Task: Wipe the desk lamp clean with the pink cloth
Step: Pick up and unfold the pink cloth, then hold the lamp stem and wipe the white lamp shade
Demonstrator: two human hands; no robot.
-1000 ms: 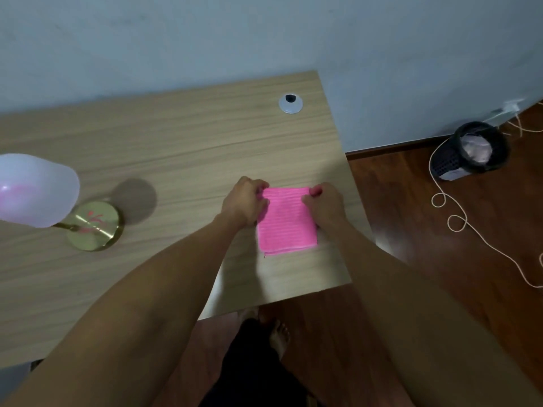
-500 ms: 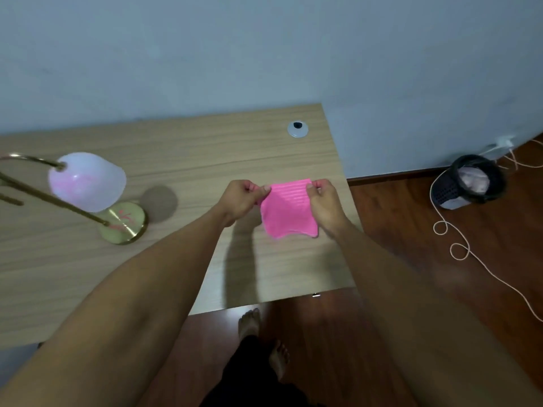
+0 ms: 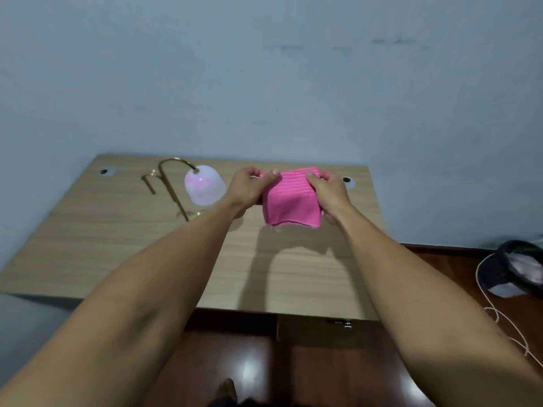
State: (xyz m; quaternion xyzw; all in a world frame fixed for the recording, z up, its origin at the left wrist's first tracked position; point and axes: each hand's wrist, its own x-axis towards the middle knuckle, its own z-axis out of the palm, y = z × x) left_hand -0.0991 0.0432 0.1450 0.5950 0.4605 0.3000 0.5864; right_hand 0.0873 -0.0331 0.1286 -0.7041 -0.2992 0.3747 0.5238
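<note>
The pink cloth (image 3: pixel 291 201) hangs in the air above the wooden desk (image 3: pixel 123 245), held by its top corners. My left hand (image 3: pixel 249 188) pinches the left corner and my right hand (image 3: pixel 329 189) pinches the right one. The desk lamp stands to the left of my left hand: a curved gold arm (image 3: pixel 170 183) carries a white, pink-tinted shade (image 3: pixel 204 185). My left forearm hides most of the lamp's base. The cloth and the lamp are apart.
A blue-grey wall rises right behind the desk. Two cable grommets sit at the desk's back corners (image 3: pixel 107 171) (image 3: pixel 348 181). On the dark wood floor at the right lie a black bin (image 3: pixel 517 268) and a white cord (image 3: pixel 499 315).
Both hands lifted the cloth off the desk and raised it. The view tilted up, so more wall shows and the lamp now sits near the middle left.
</note>
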